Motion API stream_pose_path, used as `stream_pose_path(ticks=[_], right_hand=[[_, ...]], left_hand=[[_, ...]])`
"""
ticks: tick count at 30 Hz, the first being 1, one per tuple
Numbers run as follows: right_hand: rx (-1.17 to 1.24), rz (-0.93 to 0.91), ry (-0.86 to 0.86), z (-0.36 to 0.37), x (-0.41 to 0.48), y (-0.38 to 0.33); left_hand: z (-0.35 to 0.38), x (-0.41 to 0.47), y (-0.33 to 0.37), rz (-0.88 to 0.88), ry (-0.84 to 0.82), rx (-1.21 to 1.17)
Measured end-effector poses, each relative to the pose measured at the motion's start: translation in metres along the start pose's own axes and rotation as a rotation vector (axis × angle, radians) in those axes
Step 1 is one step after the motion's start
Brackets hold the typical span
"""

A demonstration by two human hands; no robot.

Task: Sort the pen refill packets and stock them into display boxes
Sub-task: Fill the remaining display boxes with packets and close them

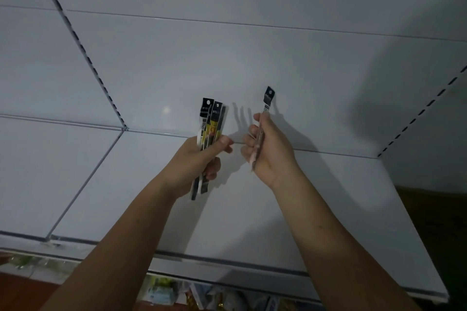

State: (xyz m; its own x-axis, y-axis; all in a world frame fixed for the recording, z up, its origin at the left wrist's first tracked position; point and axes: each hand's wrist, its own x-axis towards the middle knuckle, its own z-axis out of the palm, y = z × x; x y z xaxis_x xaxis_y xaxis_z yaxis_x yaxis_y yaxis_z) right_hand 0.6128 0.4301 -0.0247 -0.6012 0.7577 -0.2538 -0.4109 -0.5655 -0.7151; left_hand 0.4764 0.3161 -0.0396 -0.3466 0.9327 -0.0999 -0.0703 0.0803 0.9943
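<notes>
Above the shelf point(252, 197), raised hands grip refill packets point(211, 121).

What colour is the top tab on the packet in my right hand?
The top tab is black, clearest in the head view.

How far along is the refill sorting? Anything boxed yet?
Nothing looks stocked: no display box is in view on the white shelf. Sorting is in hand: the left hand grips a bunch of packets, and the right hand holds a single packet apart from them. Left: sorting the bunch and boxing everything.
</notes>
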Motion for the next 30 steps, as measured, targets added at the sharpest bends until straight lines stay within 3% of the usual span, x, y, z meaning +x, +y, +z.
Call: stream_pose_path(ticks=[6,11,15,20,30], right_hand=[[-0.268,0.16,-0.131,0.011,0.001,0.016],[-0.49,0.162,-0.207,0.037,-0.006,0.049],[-0.653,0.06,-0.317,0.072,-0.018,0.082],[-0.671,0.023,-0.509,0.141,-0.037,0.14],[-0.642,0.121,-0.633,0.329,-0.086,0.322]], left_hand=[[-0.01,-0.022,0.002,-0.019,0.142,-0.023],[-0.045,-0.057,0.001,-0.073,0.356,-0.136],[-0.09,-0.097,0.0,-0.042,0.491,-0.139],[-0.163,-0.158,0.001,0.02,0.604,-0.161],[-0.352,-0.321,-0.01,0.124,0.839,-0.23]])
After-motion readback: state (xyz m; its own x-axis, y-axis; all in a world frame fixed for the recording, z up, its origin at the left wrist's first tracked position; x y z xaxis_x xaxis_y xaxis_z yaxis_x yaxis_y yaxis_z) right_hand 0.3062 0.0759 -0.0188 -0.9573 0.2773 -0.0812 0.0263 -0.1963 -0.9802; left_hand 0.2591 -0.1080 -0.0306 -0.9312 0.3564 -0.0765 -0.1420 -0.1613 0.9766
